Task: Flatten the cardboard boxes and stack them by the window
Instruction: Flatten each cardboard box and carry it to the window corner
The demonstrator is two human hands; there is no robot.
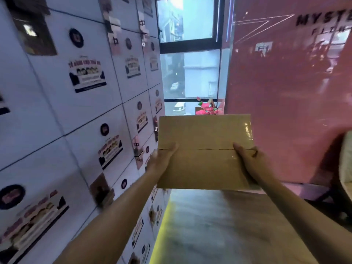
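A flattened brown cardboard box (pixel 204 151) is held out in front of me at arm's length, its face toward the camera, with a seam across its middle and glossy tape near its right edge. My left hand (pixel 162 159) grips its left edge, thumb on the front face. My right hand (pixel 247 159) grips the right edge the same way. The tall window (pixel 190 73) stands straight ahead at the end of a narrow corridor, beyond the box.
White lockers (pixel 76 111) with stickers line the left wall. A glossy pink wall (pixel 285 92) with lettering runs along the right. Pink flowers (pixel 206 109) sit by the window base. A pale object (pixel 345 164) juts in at the right edge. Grey floor (pixel 209 225) lies below.
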